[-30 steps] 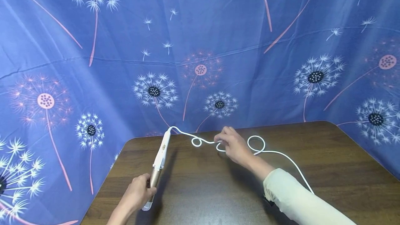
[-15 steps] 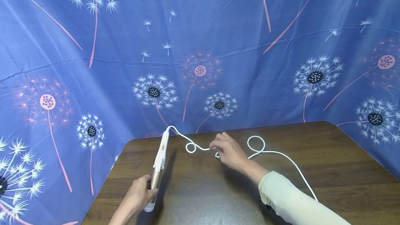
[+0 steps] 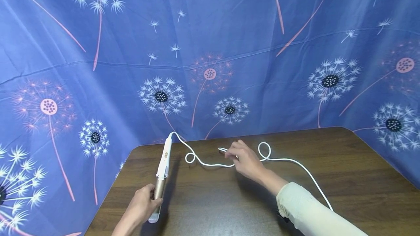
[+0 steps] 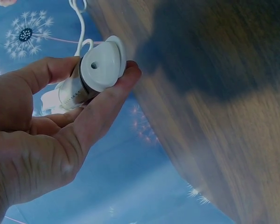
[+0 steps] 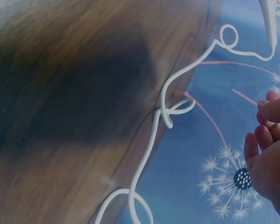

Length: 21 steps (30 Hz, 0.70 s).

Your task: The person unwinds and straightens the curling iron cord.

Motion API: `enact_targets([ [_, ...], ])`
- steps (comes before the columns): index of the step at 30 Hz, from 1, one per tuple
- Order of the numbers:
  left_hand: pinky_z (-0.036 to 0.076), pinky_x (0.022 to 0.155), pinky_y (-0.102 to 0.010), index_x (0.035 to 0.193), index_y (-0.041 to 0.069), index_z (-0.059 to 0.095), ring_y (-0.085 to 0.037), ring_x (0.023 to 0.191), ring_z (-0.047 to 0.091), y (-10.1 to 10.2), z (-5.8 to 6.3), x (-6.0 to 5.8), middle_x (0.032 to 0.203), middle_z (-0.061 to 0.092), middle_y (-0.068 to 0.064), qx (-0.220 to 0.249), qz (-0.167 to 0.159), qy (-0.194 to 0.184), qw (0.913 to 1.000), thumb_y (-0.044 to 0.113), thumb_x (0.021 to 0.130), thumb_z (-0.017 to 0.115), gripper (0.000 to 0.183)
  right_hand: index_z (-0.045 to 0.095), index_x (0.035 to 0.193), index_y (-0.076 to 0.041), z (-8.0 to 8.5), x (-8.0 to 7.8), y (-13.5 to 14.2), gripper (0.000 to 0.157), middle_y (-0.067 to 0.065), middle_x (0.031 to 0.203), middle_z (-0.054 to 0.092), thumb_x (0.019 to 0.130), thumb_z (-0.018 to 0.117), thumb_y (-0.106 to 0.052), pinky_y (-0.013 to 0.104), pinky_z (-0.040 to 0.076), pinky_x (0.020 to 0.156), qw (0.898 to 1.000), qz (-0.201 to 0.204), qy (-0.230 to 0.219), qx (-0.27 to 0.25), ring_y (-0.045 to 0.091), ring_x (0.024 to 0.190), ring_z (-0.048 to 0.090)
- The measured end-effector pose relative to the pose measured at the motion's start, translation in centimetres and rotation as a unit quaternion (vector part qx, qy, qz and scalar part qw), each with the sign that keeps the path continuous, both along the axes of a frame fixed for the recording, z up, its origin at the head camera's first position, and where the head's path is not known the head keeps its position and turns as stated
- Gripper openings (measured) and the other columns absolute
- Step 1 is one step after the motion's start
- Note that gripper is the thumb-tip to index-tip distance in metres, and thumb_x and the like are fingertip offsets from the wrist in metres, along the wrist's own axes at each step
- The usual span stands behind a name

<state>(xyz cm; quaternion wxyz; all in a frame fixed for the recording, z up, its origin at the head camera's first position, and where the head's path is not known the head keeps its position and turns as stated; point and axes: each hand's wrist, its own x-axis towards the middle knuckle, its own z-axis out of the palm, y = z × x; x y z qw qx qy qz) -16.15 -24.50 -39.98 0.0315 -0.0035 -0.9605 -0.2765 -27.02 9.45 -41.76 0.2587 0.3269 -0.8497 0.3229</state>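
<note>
My left hand (image 3: 140, 204) grips a white and gold curling iron (image 3: 166, 161) by its barrel, near the tip. The iron is held tilted over the left of the table, handle end pointing away. In the left wrist view, thumb and fingers close round the barrel behind the white end cap (image 4: 101, 66). From the handle, a white cord (image 3: 210, 165) with several small loops runs rightward. My right hand (image 3: 247, 159) hovers by the cord's middle, fingers loosely bent. In the right wrist view, that hand (image 5: 273, 140) stands apart from the cord (image 5: 164, 95), with nothing seen in the fingers.
A brown wooden table (image 3: 203, 207) lies under both hands. Behind it hangs a blue cloth (image 3: 256, 72) printed with dandelions. The cord's far part curves over the right of the table and passes behind the right sleeve (image 3: 315, 207).
The curling iron has shifted slightly left with my left hand. My right hand moved left, then slightly back right. The cord's left part now lies lower and further left, and a loop shows beyond my right fingers.
</note>
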Motion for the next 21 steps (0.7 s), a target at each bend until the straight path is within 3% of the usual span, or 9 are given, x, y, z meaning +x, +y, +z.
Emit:
enact_targets([
  [8, 0.053, 0.064, -0.038, 0.094, -0.005, 0.060, -0.018, 0.067, 0.061, -0.5, -0.2, 0.0, 0.077, 0.065, -0.007, 0.004, 0.006, -0.017, 0.9998, 0.004, 0.075, 0.074, 0.025, 0.071, 0.085, -0.018, 0.1, 0.8, 1.8, 0.026, -0.009, 0.080, 0.059, 0.073, 0.072, 0.005, 0.026, 0.045, 0.068, 0.999, -0.034, -0.021, 0.005, 0.006, 0.080, 0.045],
  [13, 0.052, 0.063, -0.039, 0.089, -0.004, 0.060, -0.018, 0.066, 0.060, -0.9, -0.3, 0.0, 0.074, 0.063, -0.005, 0.000, 0.009, -0.026, 0.9996, 0.004, 0.074, 0.073, 0.022, 0.070, 0.091, -0.016, 0.6, 1.7, 3.0, 0.025, -0.008, 0.088, 0.062, 0.074, 0.074, 0.002, 0.033, 0.047, 0.076, 0.997, -0.066, -0.041, 0.007, 0.011, 0.087, 0.052],
  [21, 0.050, 0.060, -0.037, 0.084, -0.001, 0.058, -0.017, 0.065, 0.058, -1.2, -0.4, -0.2, 0.070, 0.058, -0.003, -0.011, 0.010, -0.048, 0.9987, 0.005, 0.075, 0.072, 0.018, 0.067, 0.105, -0.010, 1.6, 3.2, 5.0, 0.032, -0.001, 0.094, 0.064, 0.077, 0.073, 0.002, 0.037, 0.050, 0.073, 0.987, -0.117, -0.106, -0.021, 0.018, 0.087, 0.061],
])
